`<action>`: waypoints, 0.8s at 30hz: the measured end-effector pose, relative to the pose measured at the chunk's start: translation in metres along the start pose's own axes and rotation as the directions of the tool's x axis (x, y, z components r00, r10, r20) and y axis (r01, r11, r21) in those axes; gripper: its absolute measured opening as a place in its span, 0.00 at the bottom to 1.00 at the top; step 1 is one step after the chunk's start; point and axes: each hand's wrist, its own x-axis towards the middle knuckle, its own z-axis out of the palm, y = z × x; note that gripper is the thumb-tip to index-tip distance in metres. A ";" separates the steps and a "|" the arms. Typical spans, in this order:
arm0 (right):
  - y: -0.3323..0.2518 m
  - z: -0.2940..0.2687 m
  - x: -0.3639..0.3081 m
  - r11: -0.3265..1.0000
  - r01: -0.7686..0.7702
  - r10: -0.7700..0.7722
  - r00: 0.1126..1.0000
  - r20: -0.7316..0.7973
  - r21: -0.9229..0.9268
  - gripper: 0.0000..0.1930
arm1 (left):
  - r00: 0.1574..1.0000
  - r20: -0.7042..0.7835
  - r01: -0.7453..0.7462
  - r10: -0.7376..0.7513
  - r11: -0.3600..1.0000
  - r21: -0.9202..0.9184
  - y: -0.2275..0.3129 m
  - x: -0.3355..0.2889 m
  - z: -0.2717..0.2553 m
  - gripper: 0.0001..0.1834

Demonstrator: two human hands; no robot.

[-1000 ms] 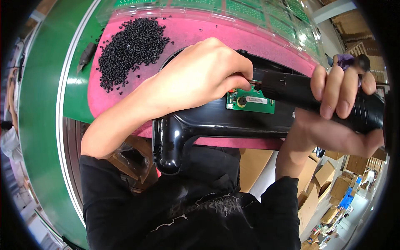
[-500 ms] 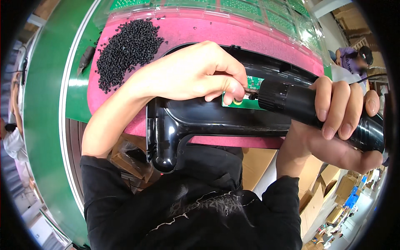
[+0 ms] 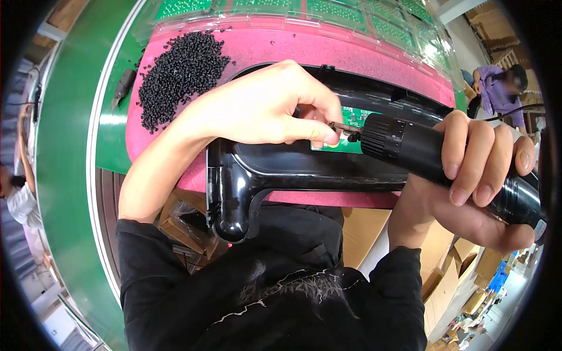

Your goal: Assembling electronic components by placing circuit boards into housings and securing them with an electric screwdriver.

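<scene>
Head view: right fingers [image 3: 473, 157] wrap the black driver [image 3: 418, 142], left fingers [image 3: 316, 131] pinching its bit [image 3: 346, 128] at the tip.

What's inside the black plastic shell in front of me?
A green circuit board lies in the black plastic shell. Your left hand and the black screwdriver in your right hand cover parts of both; what's behind them can't be seen.

Green circuit board [image 3: 355, 116] partly hidden behind left fingers [image 3: 314, 130] and black screwdriver [image 3: 418, 143]
</scene>
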 end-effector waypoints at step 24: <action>0.023 0.024 0.003 0.770 -0.447 0.504 0.864 0.004 -0.455 0.39 | 0.833 -0.504 0.008 0.230 0.905 0.426 -0.009 0.003 0.012 0.10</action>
